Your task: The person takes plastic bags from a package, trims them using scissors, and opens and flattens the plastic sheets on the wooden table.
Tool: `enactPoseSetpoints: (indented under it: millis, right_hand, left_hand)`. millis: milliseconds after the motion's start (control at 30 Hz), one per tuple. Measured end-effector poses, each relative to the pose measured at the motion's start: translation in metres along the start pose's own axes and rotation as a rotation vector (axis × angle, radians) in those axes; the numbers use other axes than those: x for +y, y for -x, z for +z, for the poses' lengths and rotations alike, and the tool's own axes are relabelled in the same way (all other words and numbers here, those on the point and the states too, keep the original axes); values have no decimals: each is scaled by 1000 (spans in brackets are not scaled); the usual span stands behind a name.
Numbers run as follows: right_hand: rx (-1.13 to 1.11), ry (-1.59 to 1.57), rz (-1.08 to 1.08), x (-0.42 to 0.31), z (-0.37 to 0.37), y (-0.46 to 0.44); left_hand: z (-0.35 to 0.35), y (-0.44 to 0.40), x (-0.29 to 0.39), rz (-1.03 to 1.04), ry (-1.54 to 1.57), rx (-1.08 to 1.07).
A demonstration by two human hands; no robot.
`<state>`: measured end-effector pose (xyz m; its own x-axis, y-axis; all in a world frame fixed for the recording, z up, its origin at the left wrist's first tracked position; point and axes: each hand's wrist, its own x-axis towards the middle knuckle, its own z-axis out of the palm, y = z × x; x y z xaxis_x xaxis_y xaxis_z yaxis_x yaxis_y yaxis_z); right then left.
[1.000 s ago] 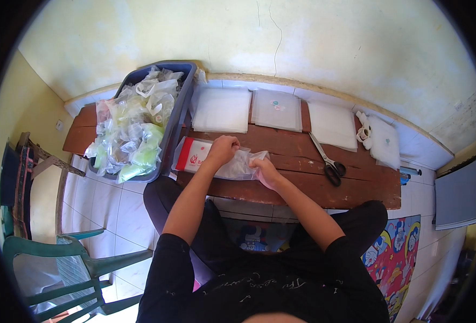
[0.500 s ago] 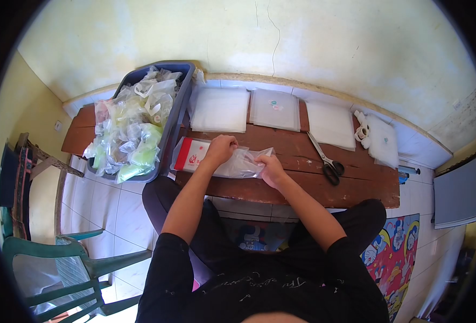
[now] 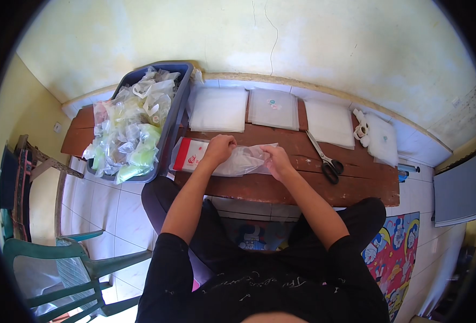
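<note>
A clear plastic bag with a red and white printed end lies along the front of the brown wooden bench. My left hand is closed on its upper edge near the print, fingers curled down. At the bag's right end, my right hand pinches the crumpled film between thumb and fingers. Black-handled scissors rest with their blades spread to the right of that hand. Behind the hands lie flat stacks of clear bags, a left stack and a middle stack among them.
A grey-blue tub heaped with crumpled plastic bags stands at the left. Further right on the bench are another bag stack, white strips and a small pile. A green chair stands lower left.
My right hand has shifted slightly right and up, with its fingers turned more upward at the bag's end. My left hand stays almost in place on the bag.
</note>
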<state>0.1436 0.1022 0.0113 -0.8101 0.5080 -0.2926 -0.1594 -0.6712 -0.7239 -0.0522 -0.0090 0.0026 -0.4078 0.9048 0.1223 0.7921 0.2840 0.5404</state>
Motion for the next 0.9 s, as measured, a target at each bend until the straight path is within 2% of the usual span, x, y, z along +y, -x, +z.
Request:
enactPoseSetpoints:
  millis: [67,133,200,300,367,433,500,567,700,900]
  right_hand:
    - [26,52,-93,0,-1,0]
    - [28,79,-97,2,2,1]
    - [29,103,-105,1,4,1]
    - [87,176,-82,-4,4,0]
    - [120,376,-129,-7,5,-1]
    - [85,381,-170,-8,6,-2]
    - [50,385,-211,-10,8,-3]
    - [31,392,-292,-15,11,-2]
    - [3,374,-283,-32,15,-1]
    - [1,215,-398,-79,42,17]
  left_hand:
    - [-2,-2,1,-4,77,-53]
    - [-4,0,8,-9,153,-112]
    - [-10,5,27,278,532,-151]
    - [-8,10,39,408,454,-260]
    - [-6,10,34,363,334,-304]
    - [-3,9,30,313,215,-345]
    - [0,8,25,358,166,-277]
    - [-1,7,25,356,160,-275]
    - [-2,7,25,318,121,-304]
    - [5,7,19,286,107,-265]
